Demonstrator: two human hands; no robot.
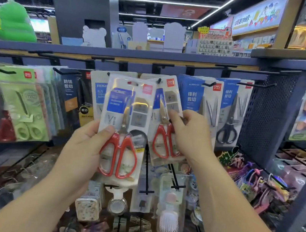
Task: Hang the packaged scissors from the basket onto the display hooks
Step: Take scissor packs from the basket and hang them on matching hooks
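Observation:
My left hand (84, 145) grips a clear pack of red-handled scissors (125, 127) by its left edge and holds it upright in front of the display, its hang hole free of any hook. My right hand (190, 134) pinches a second pack of red-handled scissors (163, 125) that hangs tilted on a black display hook (159, 81). No basket is in view.
Black hooks (257, 84) along the blue rail carry more scissor packs: green (25, 106) at left, black-handled (229, 116) at right. A perforated metal side panel (269, 115) stands at right. Small packaged goods hang on lower hooks below my hands.

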